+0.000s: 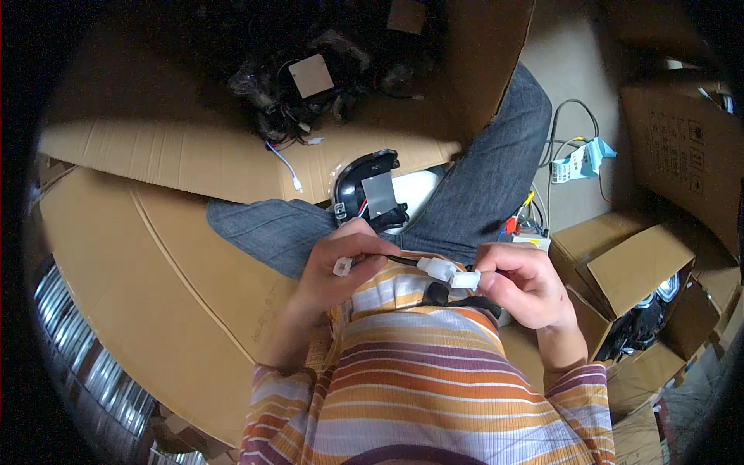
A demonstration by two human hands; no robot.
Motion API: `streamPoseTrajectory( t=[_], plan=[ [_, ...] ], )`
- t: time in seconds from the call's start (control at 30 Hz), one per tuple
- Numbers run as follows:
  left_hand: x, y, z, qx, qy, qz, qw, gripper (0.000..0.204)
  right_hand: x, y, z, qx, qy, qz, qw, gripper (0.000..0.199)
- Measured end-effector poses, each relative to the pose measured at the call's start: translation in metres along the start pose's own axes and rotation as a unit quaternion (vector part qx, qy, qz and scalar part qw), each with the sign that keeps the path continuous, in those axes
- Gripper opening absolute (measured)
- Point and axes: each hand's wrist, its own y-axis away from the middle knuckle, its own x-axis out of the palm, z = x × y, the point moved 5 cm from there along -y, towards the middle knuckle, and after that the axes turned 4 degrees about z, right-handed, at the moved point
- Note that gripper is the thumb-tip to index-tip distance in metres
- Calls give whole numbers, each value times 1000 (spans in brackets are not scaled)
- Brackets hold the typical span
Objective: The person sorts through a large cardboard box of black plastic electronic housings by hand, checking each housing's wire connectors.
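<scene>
**Here: two white plugs meeting at the chest**

Seemingly the mating step is running. Right hand [521, 283] is pinching a white connector [466, 280] against its white mate [436, 268]. Left hand [341, 267] is clenching the black lead, a spare white plug [342, 266] poking out. Next: squaring both ends, pressing. Wrists bent inward, near the striped shirt [434, 387].

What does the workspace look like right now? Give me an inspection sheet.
Surface: flattened cardboard under the seated person's legs.
Job's things: two white connectors meeting between the hands; a third white connector at the left hand; black lamp housing in the lap.
Clutter: open boxes, bagged black parts.
Grippers: left hand and right hand, fingers closed on the harness.
Cables: black wires between the hands; loose leads on cardboard.
Surroundings: grey cable, teal device.
</scene>
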Motion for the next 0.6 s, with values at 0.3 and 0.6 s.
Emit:
streamPoseTrajectory(
  t=[0.3,0.6],
  plan=[
    [-2,3,-10,88,-120,-81,986,22,-4,-2,-3,33,124,-71,989,11],
    [-21,15,-31,46,-71,-167,982,19,-10,-3,-4,18,9,-86,996,11]
  ],
)
